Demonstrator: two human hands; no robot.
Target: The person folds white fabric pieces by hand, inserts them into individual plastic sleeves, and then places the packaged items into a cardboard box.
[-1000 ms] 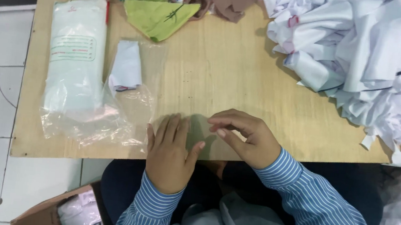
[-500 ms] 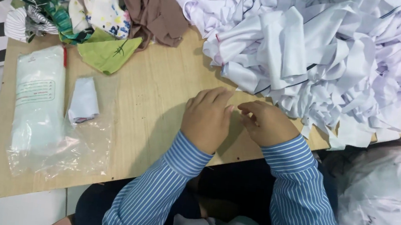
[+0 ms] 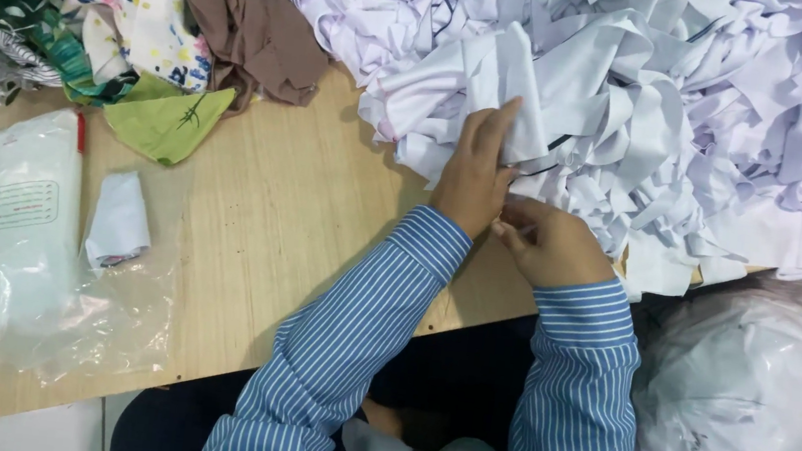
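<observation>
My left hand point(image 3: 476, 169) reaches up onto the near edge of a big heap of white cloth pieces point(image 3: 638, 91), its fingers lying on a folded white strip point(image 3: 516, 98). Just below and to the right, my right hand point(image 3: 548, 242) is curled at the heap's edge and pinches something small and pale between thumb and fingers; what it is I cannot tell. Both arms wear blue striped sleeves. The heap covers the right half of the wooden table point(image 3: 281, 222).
At the table's left lie a flat clear plastic packet point(image 3: 24, 223), a small folded white cloth point(image 3: 120, 219) and loose clear bags point(image 3: 98, 322). Coloured scraps, a green piece point(image 3: 166, 123) and a brown cloth point(image 3: 247, 27) sit at the back left. A filled plastic sack point(image 3: 752, 417) stands at the right.
My view has swung right and up toward the white heap. Both hands left the clear bag near the table's front edge and moved to the heap, the left one reaching onto the cloth.
</observation>
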